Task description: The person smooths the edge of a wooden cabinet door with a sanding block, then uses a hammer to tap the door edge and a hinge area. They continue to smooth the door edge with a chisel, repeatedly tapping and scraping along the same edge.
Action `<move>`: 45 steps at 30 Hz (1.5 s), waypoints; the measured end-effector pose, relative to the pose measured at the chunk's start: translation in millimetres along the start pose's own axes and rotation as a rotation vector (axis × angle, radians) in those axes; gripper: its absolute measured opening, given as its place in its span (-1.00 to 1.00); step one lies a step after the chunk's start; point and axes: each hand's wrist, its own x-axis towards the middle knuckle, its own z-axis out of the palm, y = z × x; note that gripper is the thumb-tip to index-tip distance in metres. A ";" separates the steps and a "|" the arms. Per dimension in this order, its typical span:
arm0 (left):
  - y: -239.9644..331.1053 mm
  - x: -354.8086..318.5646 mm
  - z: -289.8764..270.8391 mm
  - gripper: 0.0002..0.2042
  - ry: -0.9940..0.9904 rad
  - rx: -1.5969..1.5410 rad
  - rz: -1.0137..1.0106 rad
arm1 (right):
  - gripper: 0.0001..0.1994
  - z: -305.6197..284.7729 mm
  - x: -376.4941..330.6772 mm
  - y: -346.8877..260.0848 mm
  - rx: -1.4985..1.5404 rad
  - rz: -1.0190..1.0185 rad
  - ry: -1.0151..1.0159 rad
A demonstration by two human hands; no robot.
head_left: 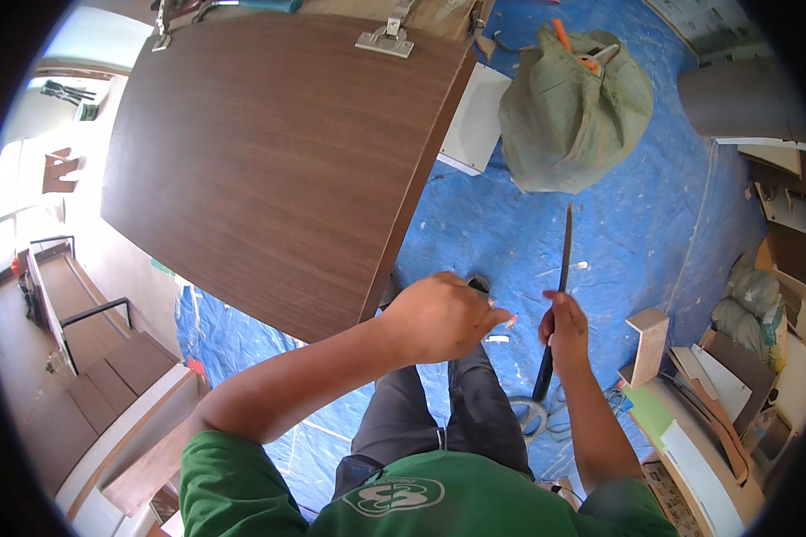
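Hinges (387, 41) already sit on the brown panel (269, 161) at its far edge, remaining work unclear; the right hand (566, 329) grips a dark tool (566, 251), the left hand (443, 318) curls, contents indistinct.

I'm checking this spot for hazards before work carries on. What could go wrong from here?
The tool in the right hand points toward the bag; pushed forward, its narrow tip might snag it. The panel has a corner that appears close to the left forearm, so a sudden move could knock it. Scraps lie on the tarp and might slip underfoot.
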 end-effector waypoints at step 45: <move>-169.2 -83.9 -107.7 -0.39 1.505 0.390 -0.376 | -0.46 121.3 4.1 -113.4 -0.608 -0.796 -0.232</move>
